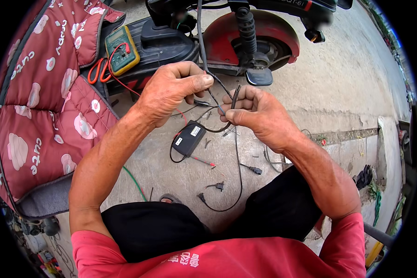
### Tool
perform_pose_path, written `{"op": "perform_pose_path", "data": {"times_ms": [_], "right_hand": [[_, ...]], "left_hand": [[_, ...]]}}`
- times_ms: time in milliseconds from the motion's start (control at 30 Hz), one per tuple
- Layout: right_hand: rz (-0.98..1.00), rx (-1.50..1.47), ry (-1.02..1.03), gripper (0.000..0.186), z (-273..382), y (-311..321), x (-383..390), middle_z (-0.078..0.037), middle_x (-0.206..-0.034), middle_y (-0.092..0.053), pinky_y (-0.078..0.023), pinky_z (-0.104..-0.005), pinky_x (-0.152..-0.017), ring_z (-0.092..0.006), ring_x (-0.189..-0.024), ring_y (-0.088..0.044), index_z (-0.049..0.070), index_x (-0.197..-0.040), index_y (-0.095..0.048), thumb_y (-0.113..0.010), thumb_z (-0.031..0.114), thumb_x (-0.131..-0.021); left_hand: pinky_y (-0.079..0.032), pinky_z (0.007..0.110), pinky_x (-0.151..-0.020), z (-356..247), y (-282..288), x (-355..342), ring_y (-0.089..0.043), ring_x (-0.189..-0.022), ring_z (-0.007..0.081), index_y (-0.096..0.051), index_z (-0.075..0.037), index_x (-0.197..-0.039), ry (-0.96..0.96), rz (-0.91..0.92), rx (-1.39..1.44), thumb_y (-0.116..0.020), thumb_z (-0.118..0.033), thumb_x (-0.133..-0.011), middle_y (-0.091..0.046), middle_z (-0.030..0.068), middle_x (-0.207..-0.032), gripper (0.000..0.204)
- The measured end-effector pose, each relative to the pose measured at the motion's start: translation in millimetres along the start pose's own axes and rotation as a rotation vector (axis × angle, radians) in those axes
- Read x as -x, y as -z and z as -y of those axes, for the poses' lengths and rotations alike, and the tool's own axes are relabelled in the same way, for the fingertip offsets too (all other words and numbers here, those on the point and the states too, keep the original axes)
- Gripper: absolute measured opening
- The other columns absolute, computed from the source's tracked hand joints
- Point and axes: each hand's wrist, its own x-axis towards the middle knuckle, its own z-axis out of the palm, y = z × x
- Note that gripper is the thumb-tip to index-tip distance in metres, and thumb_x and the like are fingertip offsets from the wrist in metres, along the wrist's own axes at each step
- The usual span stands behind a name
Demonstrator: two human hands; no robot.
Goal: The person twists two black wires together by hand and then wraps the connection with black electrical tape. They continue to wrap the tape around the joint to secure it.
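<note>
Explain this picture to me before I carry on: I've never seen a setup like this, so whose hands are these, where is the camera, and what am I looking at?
There is no machine arm here: these are a person's own bare hands. The single picture comes from the left of two fisheye cameras worn on the head, looking down, so straight edges bend near the rim.

The left hand and right hand hold thin dark cables between them. On the concrete ground below lie a black box with pale labels and loose leads with black plugs. Ahead stands a scooter, with a yellow-edged multimeter on its dark plastic part. The red quilted cover is at the left.
</note>
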Motion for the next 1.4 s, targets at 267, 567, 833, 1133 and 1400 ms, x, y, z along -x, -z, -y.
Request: {"op": "perform_pose_path", "data": {"times_ms": [267, 567, 833, 1133, 1400], "right_hand": [[-0.029, 0.119, 0.003, 0.027, 0.2, 5.7, -1.5, -0.007, -0.092, -0.07, -0.049, -0.0263, -0.077, -0.0132, -0.086, -0.065, -0.003, -0.106, -0.065, -0.074, 0.015, -0.089], [0.018, 0.197, 0.014, 0.02, -1.7, 5.2, -5.4, -0.005, -0.087, -0.07, -0.049, -0.0283, -0.078, -0.012, -0.082, -0.062, 0.0, -0.101, -0.07, -0.073, 0.016, -0.09], [0.072, 0.221, 0.012, 0.02, -5.5, 4.4, -9.1, -0.005, -0.09, -0.071, -0.05, -0.0288, -0.08, -0.0118, -0.083, -0.063, 0.0, -0.103, -0.07, -0.07, 0.016, -0.092], [0.085, 0.251, 0.001, 0.022, -3.8, 3.5, -10.7, -0.004, -0.088, -0.07, -0.048, -0.0273, -0.072, -0.0103, -0.083, -0.064, 0.001, -0.102, -0.07, -0.071, 0.019, -0.091], [-0.04, 0.119, 0.077, 0.023, 0.5, -7.9, -5.9, -0.007, -0.084, -0.067, -0.053, -0.0254, -0.067, -0.0105, -0.075, -0.064, -0.001, -0.098, -0.062, -0.073, 0.017, -0.09]], "left_hand": [[-0.046, 0.024, -0.067, -0.1, -2.9, 0.0, -0.059, -0.075, 0.0085, -0.069, -0.006, -0.092, -0.055, -0.016, -0.07, -0.07, -0.027, -0.092, -0.067, 0.0021, -0.086, 0.021], [-0.049, 0.025, -0.069, -9.0, -8.9, 9.6, -0.061, -0.081, 0.01, -0.067, -0.003, -0.099, -0.092, 0.065, -0.05, -0.071, -0.029, -0.09, -0.067, 0.0035, -0.091, 0.028], [-0.051, 0.025, -0.072, -6.0, -5.4, 17.3, -0.061, -0.081, 0.0099, -0.068, -0.001, -0.109, -0.084, 0.123, -0.113, -0.069, -0.023, -0.088, -0.067, 0.0038, -0.093, 0.03], [-0.048, 0.026, -0.068, -0.9, -4.7, 13.0, -0.058, -0.075, 0.009, -0.067, 0.0, -0.094, -0.075, 0.118, -0.145, -0.069, -0.024, -0.091, -0.064, 0.0024, -0.085, 0.024], [-0.046, 0.025, -0.068, 0.3, -4.8, 11.2, -0.056, -0.073, 0.0089, -0.067, -0.002, -0.088, -0.089, 0.093, -0.131, -0.067, -0.028, -0.092, -0.063, 0.0017, -0.081, 0.026]]}}
